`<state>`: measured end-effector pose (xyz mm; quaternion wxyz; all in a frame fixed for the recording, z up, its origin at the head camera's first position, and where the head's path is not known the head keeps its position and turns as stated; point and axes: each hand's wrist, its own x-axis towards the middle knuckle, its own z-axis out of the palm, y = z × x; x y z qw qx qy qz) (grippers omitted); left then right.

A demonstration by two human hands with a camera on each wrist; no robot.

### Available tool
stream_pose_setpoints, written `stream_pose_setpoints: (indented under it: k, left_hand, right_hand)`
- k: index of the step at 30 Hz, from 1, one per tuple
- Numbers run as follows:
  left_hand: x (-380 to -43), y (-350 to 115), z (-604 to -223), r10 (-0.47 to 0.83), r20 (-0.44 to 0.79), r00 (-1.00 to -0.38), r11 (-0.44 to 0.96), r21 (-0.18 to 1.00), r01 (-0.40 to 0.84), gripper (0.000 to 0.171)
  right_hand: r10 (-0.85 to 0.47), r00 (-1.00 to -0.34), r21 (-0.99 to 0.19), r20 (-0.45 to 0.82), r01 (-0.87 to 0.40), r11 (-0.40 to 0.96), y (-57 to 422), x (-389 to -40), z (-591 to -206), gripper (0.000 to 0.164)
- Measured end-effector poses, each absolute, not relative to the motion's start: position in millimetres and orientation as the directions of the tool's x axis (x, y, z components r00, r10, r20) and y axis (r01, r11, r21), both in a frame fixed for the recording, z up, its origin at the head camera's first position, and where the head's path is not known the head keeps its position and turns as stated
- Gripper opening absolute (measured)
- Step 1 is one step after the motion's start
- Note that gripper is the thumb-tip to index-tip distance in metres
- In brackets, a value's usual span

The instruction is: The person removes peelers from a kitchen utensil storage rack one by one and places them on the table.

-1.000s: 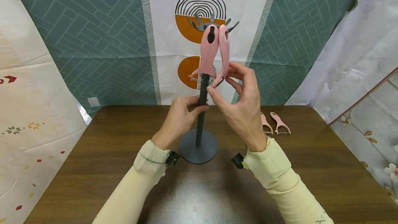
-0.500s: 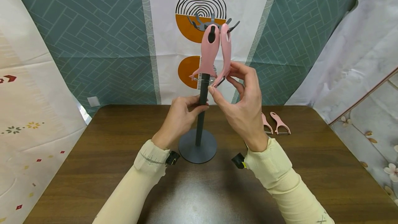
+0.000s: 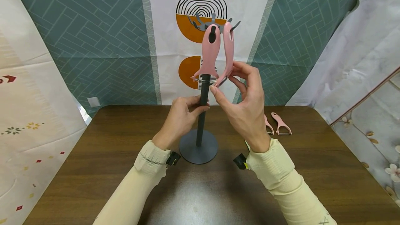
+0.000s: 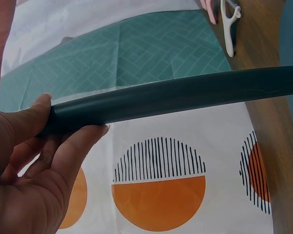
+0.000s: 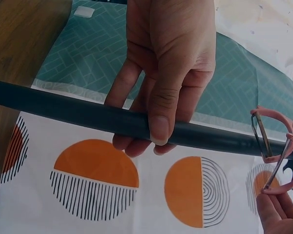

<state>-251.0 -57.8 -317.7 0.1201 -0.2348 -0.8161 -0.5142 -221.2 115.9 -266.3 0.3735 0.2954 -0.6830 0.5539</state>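
A dark grey stand [image 3: 203, 94] with a round base and a crown of hooks [image 3: 212, 25] stands upright on the table. My left hand [image 3: 182, 114] grips its pole midway, thumb across the front, as the right wrist view also shows. One pink peeler [image 3: 210, 49] hangs from the front hook, blade end down. Just right of it, my right hand [image 3: 245, 103] pinches the lower end of a second pink peeler [image 3: 228, 48] between thumb and fingers. That peeler's handle hole is at a right-hand hook; whether the hook passes through it, I cannot tell.
Two more pink peelers lie at the table's back right: one peeler [image 3: 281, 124] in full view, the other peeler [image 3: 268, 126] partly behind my right hand. A patterned cloth [image 3: 125, 44] hangs behind the wooden table [image 3: 118, 169].
My right hand and the second peeler have shifted slightly right, opening a gap from the hanging peeler. The left hand and the stand stay in place.
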Motion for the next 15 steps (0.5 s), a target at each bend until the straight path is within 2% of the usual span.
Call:
stream_pose_setpoints:
  k: [15]
  left_hand:
    - [-250.9, -57.7, -316.9, 0.255, 0.426, -0.868, 0.354, 0.794, 0.494, 0.019]
  right_hand:
    - [0.015, -0.532, -0.522, 0.847, -0.826, 0.212, 116.8, -221.1, -263.9, 0.063]
